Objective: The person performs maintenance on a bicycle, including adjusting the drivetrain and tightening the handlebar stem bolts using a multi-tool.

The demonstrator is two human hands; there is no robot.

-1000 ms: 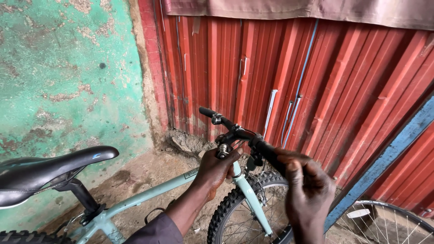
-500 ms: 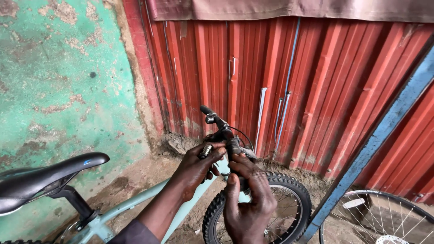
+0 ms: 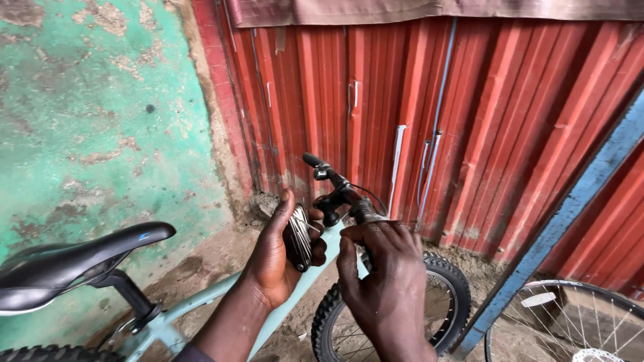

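The folding black-and-silver metal multi-tool (image 3: 297, 236) lies in the palm of the left hand (image 3: 278, 258), just in front of the dark stem and black handlebar (image 3: 335, 190) of the pale green bicycle frame (image 3: 221, 305), and everything here is best placed against that handlebar. The left fingers (image 3: 315, 234) curl round the tool's body and press it into the palm; the right hand (image 3: 382, 281) hangs just beside it, below the handlebar, with its fingers (image 3: 349, 234) bent and drawn together at the tool's silver blades, though whether they actually pinch one I cannot tell. The main risk, as I judge it, is a slip: a stiff blade could snap back onto a fingertip, or the tool could drop past the knobbly front tyre (image 3: 443, 295) under the handlebar onto the dirt ground (image 3: 201, 258). The bicycle looks propped rather than clamped, so a push at the handlebar could swing it toward the red corrugated metal wall (image 3: 483, 134) behind. The black saddle (image 3: 74, 258) sits well to the left of the handlebar, and a loose spoked wheel (image 3: 570, 322) lies low to its right, near the blue painted bar (image 3: 563, 221).
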